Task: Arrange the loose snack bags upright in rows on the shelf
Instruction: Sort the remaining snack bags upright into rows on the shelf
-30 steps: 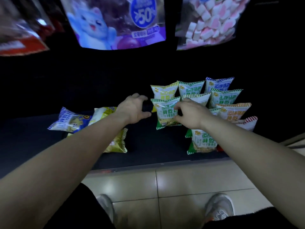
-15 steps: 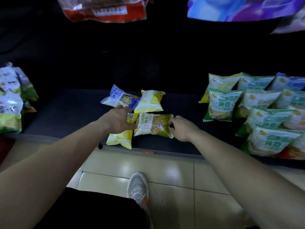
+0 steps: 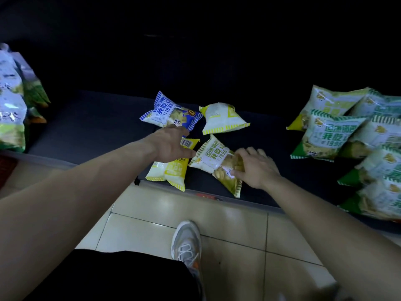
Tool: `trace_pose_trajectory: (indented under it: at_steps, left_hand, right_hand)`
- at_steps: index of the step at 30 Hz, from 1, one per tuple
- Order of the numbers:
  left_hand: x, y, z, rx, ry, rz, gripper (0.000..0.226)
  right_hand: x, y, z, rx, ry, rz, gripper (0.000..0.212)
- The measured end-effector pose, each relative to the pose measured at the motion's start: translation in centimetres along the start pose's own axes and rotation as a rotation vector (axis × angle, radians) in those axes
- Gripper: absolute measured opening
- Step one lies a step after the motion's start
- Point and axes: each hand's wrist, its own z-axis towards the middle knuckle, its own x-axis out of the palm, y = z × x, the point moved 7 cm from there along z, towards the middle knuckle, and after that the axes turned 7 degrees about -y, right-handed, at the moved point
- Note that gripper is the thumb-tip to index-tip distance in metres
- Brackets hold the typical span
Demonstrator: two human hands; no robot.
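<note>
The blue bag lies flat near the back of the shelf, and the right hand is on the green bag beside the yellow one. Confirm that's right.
One thing is wrong. In the head view, the bag under the right hand is olive, not green; the green bags stand in rows further right. The blue bag does lie flat near the back of the shelf, and the yellow bag is beside the olive one.

Dark flat shelf [image 3: 91,127] centre: four loose packets | rear-left blue-striped crinkly snack bag [image 3: 169,111], white-and-yellow plastic bag [image 3: 223,118] just right of it | front-left yellow foil bag [image 3: 169,170], olive-striped snack bag [image 3: 217,164] beside it | green-and-white bag rows [image 3: 347,137] far right | pale bag stack [image 3: 13,94] far left
</note>
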Motion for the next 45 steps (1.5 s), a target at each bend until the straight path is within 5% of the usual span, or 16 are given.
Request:
trace_pose_trajectory:
  at_steps: [6, 13, 19, 26, 31, 38, 45]
  left_hand:
    - [0.8, -0.6, -0.6, 0.01, 0.025, 0.035, 0.076]
    - [1.0, 0.0, -0.5, -0.002, 0.038, 0.039, 0.074]
    - [0.6, -1.0, -0.4, 0.019, 0.04, 0.05, 0.073]
    - [0.0, -2.8, -1.5, 0.061, 0.046, 0.013, 0.081]
    - [-1.1, -6.7, -3.5, 0.125, 0.002, -0.354, 0.089]
    - [-3.8, -16.6, -6.2, 0.366, -0.116, -0.698, 0.065]
    - [-2.8, -22.8, -5.2, 0.414, -0.24, -0.377, 0.071]
  right_hand:
    - [1.0, -0.2, -0.4, 0.139, 0.138, 0.31, 0.086]
    - [1.4, 1.4, 0.9, 0.091, 0.199, 0.02, 0.097]
    - [1.0, 0.7, -0.3, 0.084, 0.253, 0.152, 0.095]
    - [-5.1, -0.6, -3.4, -0.017, 0.124, 0.247, 0.088]
    - [-12.5, -2.4, -7.2, -0.03, -0.001, 0.362, 0.084]
    - [-18.8, -5.4, -12.9, -0.029, -0.123, 0.448, 0.082]
    - [-20.4, -13.0, -15.7, 0.092, -0.213, 0.213, 0.083]
